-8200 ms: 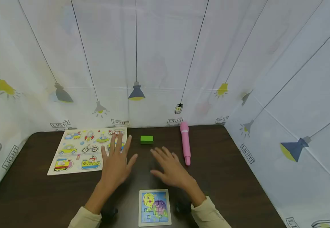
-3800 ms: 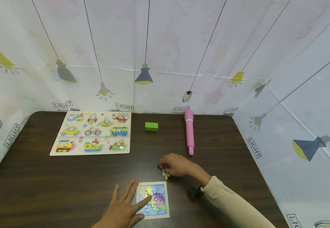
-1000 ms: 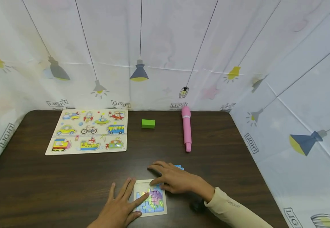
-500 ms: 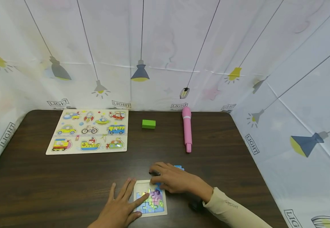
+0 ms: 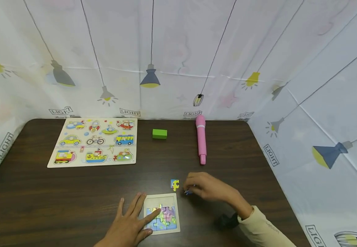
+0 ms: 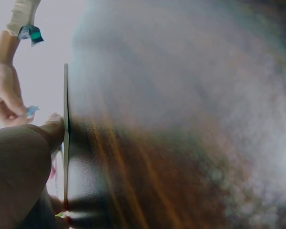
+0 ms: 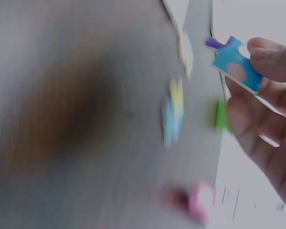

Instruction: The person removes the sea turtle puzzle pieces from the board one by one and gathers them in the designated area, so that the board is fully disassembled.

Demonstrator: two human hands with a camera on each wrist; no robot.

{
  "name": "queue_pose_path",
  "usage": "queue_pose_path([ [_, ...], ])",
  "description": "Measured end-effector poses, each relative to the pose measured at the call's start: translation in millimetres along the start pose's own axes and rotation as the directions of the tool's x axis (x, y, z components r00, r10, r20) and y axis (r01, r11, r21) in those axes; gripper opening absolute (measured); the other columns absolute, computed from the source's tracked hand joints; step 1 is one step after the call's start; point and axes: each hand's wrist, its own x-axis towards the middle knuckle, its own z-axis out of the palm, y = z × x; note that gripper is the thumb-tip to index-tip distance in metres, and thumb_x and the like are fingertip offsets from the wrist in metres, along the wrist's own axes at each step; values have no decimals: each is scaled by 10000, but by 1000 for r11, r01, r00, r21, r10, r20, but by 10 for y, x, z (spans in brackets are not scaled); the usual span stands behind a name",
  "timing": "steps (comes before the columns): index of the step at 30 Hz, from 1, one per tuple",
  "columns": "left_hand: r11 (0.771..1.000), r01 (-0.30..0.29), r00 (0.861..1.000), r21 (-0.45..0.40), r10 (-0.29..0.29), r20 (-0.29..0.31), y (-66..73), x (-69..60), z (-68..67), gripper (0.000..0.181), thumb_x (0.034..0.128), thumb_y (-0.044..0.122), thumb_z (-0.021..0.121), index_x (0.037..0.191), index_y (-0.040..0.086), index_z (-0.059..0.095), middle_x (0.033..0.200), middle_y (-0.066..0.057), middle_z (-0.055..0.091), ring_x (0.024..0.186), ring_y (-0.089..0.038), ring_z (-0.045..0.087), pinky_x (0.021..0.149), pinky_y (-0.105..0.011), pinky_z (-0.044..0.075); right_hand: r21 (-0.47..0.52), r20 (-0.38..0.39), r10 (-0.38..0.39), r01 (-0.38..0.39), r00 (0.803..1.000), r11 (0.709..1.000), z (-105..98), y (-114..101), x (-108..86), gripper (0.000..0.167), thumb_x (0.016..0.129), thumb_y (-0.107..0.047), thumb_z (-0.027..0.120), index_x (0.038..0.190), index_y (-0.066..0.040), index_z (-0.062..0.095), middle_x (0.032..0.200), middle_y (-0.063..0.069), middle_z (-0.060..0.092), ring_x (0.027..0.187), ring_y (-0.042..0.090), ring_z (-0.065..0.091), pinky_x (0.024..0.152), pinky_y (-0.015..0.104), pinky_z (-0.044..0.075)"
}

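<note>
A small jigsaw puzzle (image 5: 163, 229) in a pale frame lies near the front; its top row shows bare board. My left hand (image 5: 127, 223) rests on its left side, fingers spread, the index finger across the pieces. To the right, my right hand (image 5: 209, 187) pinches a blue puzzle piece (image 7: 236, 67) between thumb and fingers; the right wrist view shows its pink flower and purple tab. A yellow-and-blue puzzle piece (image 5: 174, 185) lies on the table just left of that hand. What lies beneath the right hand is hidden.
A wooden vehicle puzzle board (image 5: 95, 142) lies at the back left. A green block (image 5: 159, 134) and a pink microphone-shaped toy (image 5: 201, 140) are at the back of the dark table (image 5: 73, 202). A lamp-print curtain (image 5: 172, 51) hangs behind.
The puzzle was full at first; its top-row pieces have since come out. In the last half second my right hand moved right, off the frame, carrying a blue piece. My left hand stayed put.
</note>
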Motion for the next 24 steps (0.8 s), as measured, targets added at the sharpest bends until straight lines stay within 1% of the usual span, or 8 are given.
queue_pose_path([
  [2, 1000, 0, 1000, 11, 0, -6, 2, 2, 5, 601, 995, 545, 571, 1561, 425, 407, 1655, -243, 225, 1522, -450, 194, 1070, -830, 163, 33, -9, 107, -107, 994, 994, -120, 138, -112, 130, 966, 29, 662, 1033, -63, 725, 980, -13, 683, 841, 37, 578, 746, 250, 546],
  [4, 1000, 0, 1000, 23, 0, -13, 4, 3, 9, 599, 991, 550, 576, 1555, 426, 418, 1653, -240, 235, 1519, -447, 206, 1069, -828, 175, 48, -4, 205, -204, 979, 978, -195, 263, -203, 130, 965, 33, 659, 1042, -51, 720, 986, 12, 698, 810, 42, 577, 717, 262, 542],
  [5, 1000, 0, 1000, 28, 0, -15, 4, 3, 12, 598, 989, 552, 576, 1553, 428, 420, 1653, -237, 236, 1519, -444, 208, 1069, -827, 176, 50, 5, 242, -241, 970, 969, -220, 309, -234, 131, 965, 34, 657, 1050, -46, 717, 991, 23, 704, 795, 47, 578, 705, 265, 539],
  [7, 999, -1, 1000, 35, 1, -21, 5, 4, 17, 599, 986, 556, 580, 1550, 432, 424, 1652, -234, 242, 1518, -441, 215, 1070, -824, 181, 38, 18, 275, -275, 961, 961, -232, 391, -272, 138, 967, 38, 647, 1062, -37, 713, 995, 38, 712, 769, 60, 581, 682, 273, 539],
  [11, 999, -12, 999, 37, 14, -43, 5, -3, 32, 589, 990, 571, 559, 1548, 437, 426, 1648, -231, 255, 1513, -438, 232, 1065, -822, 197, -49, -3, 278, -277, 961, 960, -177, 473, -274, 159, 945, 58, 656, 1068, -26, 713, 1020, 59, 718, 844, 129, 623, 750, 356, 563],
  [16, 998, -27, 996, 53, 31, -82, -3, -22, 62, 581, 996, 588, 530, 1546, 425, 436, 1637, -236, 279, 1500, -439, 261, 1049, -823, 222, -196, -53, 279, -284, 959, 939, -92, 480, -226, 178, 906, 64, 699, 1036, -56, 718, 1022, 41, 701, 969, 209, 641, 842, 440, 563],
  [19, 998, -22, 995, 59, 28, -91, -5, -33, 65, 589, 989, 579, 554, 1545, 425, 438, 1634, -240, 284, 1497, -439, 265, 1047, -822, 223, -259, -70, 264, -273, 962, 926, -61, 472, -199, 182, 898, 45, 726, 1039, -71, 722, 1006, 30, 688, 956, 202, 636, 819, 420, 569],
  [24, 998, -20, 996, 53, 24, -86, -2, -27, 58, 610, 986, 555, 580, 1558, 426, 413, 1643, -240, 261, 1508, -441, 245, 1052, -822, 218, -355, -123, 234, -263, 964, 897, -11, 431, -186, 204, 854, 10, 796, 1017, -88, 723, 959, 13, 654, 877, 172, 598, 720, 356, 557],
])
